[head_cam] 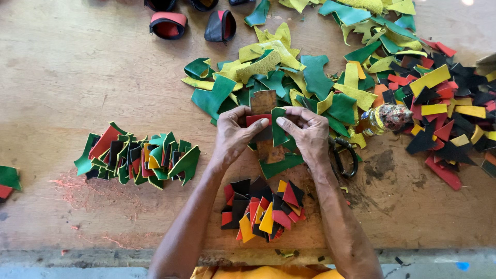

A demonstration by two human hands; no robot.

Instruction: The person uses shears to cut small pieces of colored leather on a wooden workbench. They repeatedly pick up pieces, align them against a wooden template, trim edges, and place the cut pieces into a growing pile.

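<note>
Both hands meet over the middle of the wooden table (pixel 77 77), pinching small flat leather pieces. The left hand (pixel 233 135) closes its fingertips on a red strip (pixel 257 120) lying crosswise, left to right. The right hand (pixel 309 133) grips a green piece (pixel 279 129), roughly rectangular, standing lengthwise away from the person. A brown piece (pixel 263 101) sits just beyond them; scissors (pixel 345 157) lie beside the right wrist.

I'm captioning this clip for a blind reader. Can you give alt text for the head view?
Two bare hands, left hand and right hand, press red and green leather pieces together on a wooden table, among piles of coloured leather scraps.
</note>
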